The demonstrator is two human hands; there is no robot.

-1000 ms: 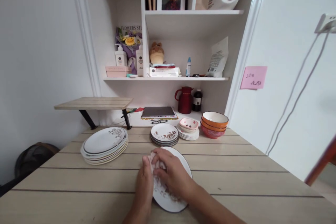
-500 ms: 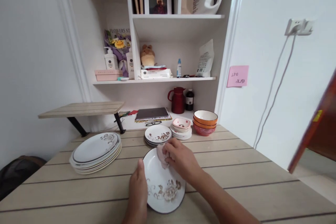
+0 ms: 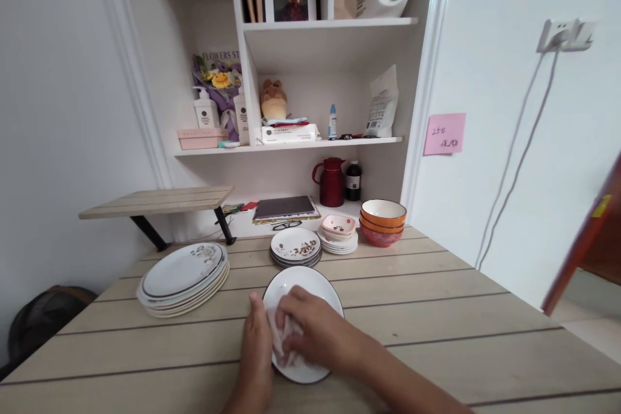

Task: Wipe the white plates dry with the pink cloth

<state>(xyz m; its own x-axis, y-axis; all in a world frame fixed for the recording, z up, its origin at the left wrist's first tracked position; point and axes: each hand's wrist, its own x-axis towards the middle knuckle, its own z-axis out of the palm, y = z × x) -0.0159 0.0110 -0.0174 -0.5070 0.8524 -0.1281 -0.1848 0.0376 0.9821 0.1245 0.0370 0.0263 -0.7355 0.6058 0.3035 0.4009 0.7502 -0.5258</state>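
A white plate (image 3: 310,281) with a dark rim is before me at the near middle of the table, its flower pattern now hidden under my right hand. My left hand (image 3: 256,343) grips its left edge, thumb up along the rim, the other fingers mostly out of sight. With bent fingers, my right hand (image 3: 320,330) presses a crumpled pale pink cloth (image 3: 284,339) on the lower left part of the plate. Just beyond lies a stack of small flowered plates (image 3: 295,244).
Large plates (image 3: 182,272) are stacked at left, near a raised wooden stand (image 3: 155,200). Behind right are small saucers (image 3: 339,246) under square dishes (image 3: 338,225), and stacked bowls (image 3: 383,213). Glasses (image 3: 287,225), a laptop (image 3: 284,207) and a red jug (image 3: 332,182) are at the back.
My right hand has moved the cloth from the plate's far edge down toward its near left part, covering the flower pattern. My left hand stays at the plate's left edge.
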